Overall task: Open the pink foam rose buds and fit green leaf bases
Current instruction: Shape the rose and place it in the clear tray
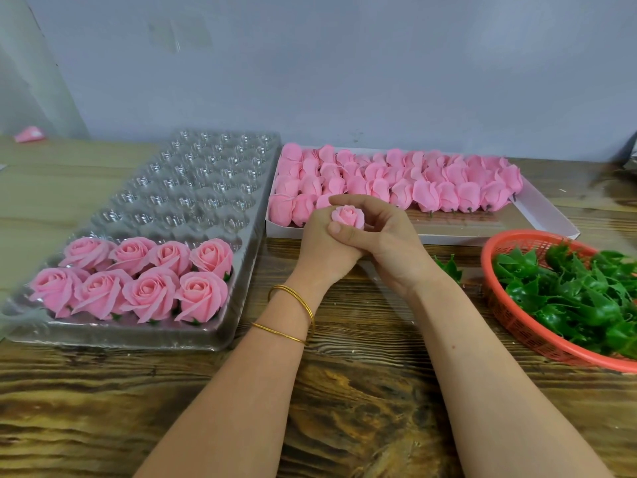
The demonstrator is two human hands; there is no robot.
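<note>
Head view: your left hand (320, 246) and right hand (389, 243) clasp together above the counter (344, 391), both grasping one bud (348, 215), held upright facing you, seemingly so its petals can be opened. Leaf bases (568, 291) wait in the basket (517, 331), right; finished roses (138, 281) sit near left.

left of the hands (348, 248), tray (193, 188) of opened roses (144, 284); behind, box (537, 210) of buds (396, 181); right, basket (510, 326) of leaf bases (568, 291).

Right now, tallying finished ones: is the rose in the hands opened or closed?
Closed: the rose has tightly wrapped petals, unlike the spread roses in the tray. Left hand and right hand grip it.
</note>
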